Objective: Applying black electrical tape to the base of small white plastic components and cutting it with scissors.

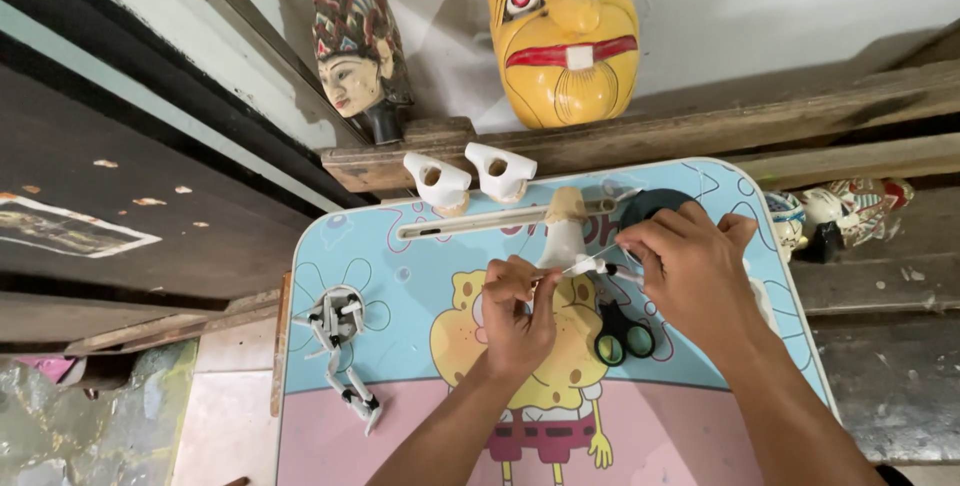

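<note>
While both hands are meeting over the middle of the small cartoon-printed worktop [400,246], the left hand [515,311] is pinching narrow around the near end of a thin white rod-like piece [583,267], and the right hand [690,266] is closing its fingertips on the other end, where a small dark tip is showing; what exactly that tip is cannot be told. The piece is being held level between the two hands, just above the worktop, probably so that both ends are staying steady for fine work. Directly beyond it, a pale upright puppet part [565,226] is standing, with a long white stick [470,223] lying across the far side of the worktop. Black-handled scissors [622,334] are lying just near of the right hand, within easy reach. To the left, a jointed white puppet arm assembly [342,346] is lying apart from the work. Two white carved pieces [468,178] are sitting at the far edge, against a wooden ledge [700,126]. On that ledge a yellow mask [565,31] with red lips and a painted carved head [355,46] are leaning against the wall. Painted figures [840,211] are resting at the far right. On the dark surface at the left, a flat pale printed sheet [60,229] is lying.
</note>
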